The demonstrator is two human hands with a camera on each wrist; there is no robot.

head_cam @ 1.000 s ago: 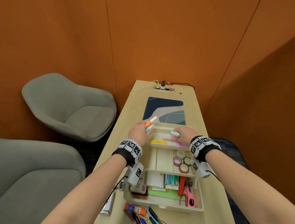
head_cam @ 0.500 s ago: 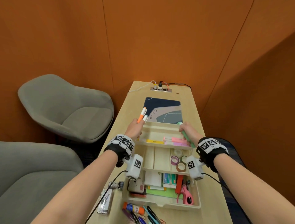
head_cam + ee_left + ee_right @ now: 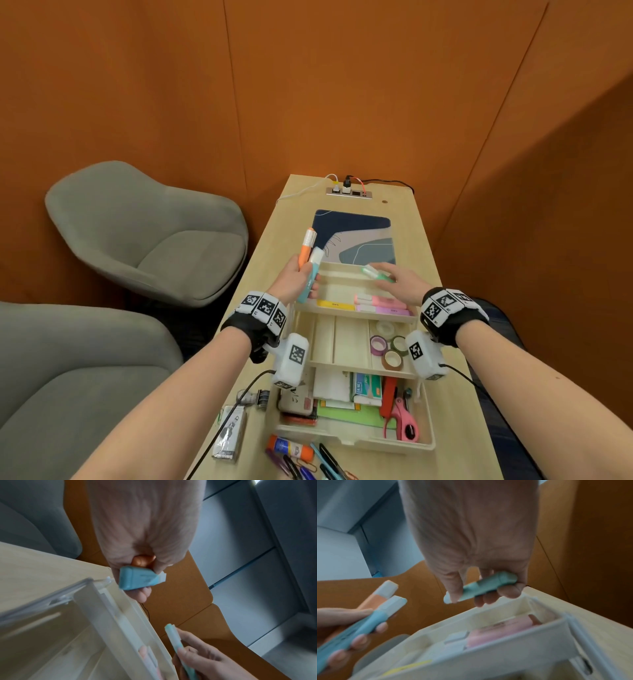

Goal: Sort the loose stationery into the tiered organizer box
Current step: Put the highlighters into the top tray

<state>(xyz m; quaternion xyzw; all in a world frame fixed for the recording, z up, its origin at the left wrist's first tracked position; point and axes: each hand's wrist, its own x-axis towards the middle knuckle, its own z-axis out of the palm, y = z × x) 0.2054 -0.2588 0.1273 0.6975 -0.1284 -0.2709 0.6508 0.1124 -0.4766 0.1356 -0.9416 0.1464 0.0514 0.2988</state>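
A cream tiered organizer box (image 3: 356, 442) stands open on the desk. My left hand (image 3: 298, 279) grips an orange highlighter (image 3: 306, 248) and a blue highlighter (image 3: 310, 277) (image 3: 137, 580) (image 3: 368, 619) just left of the top tier. Over that tier's far right part, my right hand (image 3: 399, 279) (image 3: 479, 591) pinches a green highlighter (image 3: 375, 272) (image 3: 486, 586) (image 3: 178, 647). In the top tier (image 3: 339, 274) lie a yellow highlighter (image 3: 334, 304), a pink one (image 3: 378, 300) and a purple one (image 3: 383, 310).
Tape rolls (image 3: 387, 346) fill the middle tier; scissors (image 3: 404, 416) and paper pads (image 3: 342, 390) the bottom. A glue stick (image 3: 289, 447), pens (image 3: 318, 466) and a clip pack (image 3: 229, 433) lie loose at the desk's near edge. A mouse pad (image 3: 352, 236) lies behind; grey chairs (image 3: 150, 233) stand left.
My right hand lifted the green highlighter off the top tier's contents and moved it toward the far right side. My left hand tilted its two highlighters more upright.
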